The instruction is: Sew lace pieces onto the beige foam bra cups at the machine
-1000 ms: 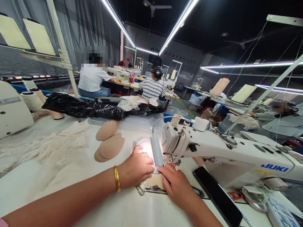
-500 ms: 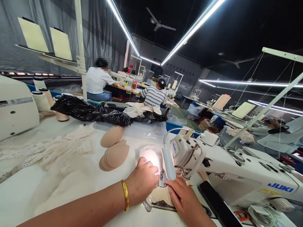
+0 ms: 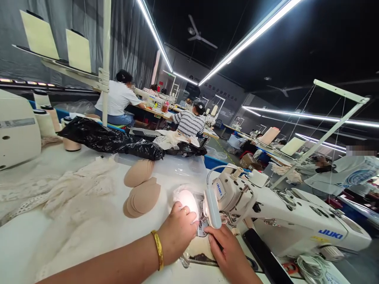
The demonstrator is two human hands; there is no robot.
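Under the lit lamp of the sewing machine (image 3: pixel 251 189) lies a pale, rounded fabric cup (image 3: pixel 188 198), its edge beside the presser foot. My left hand (image 3: pixel 179 232), with a ring and a gold bracelet, is closed over the cup's near side, fingers bent. Across the needle plate (image 3: pixel 201 230), my right hand (image 3: pixel 226 246) has its index fingertip at the plate's edge and the other fingers curled. Something dark shows between its thumb and fingers, too hidden to name. Left of the cup sit two piles of beige oval fabric pieces (image 3: pixel 145 197).
Cream lace fabric (image 3: pixel 74 177) spreads over the table's left side. A black plastic bag (image 3: pixel 109 138) lies along the back edge. A dark phone-like slab (image 3: pixel 263 252) rests right of my right hand. Thread cones (image 3: pixel 71 144) stand at left; co-workers sit beyond.
The view has swung slightly to the right, showing more of a person at the far right. Both hands keep nearly the same place by the presser foot, the left still on the cup.
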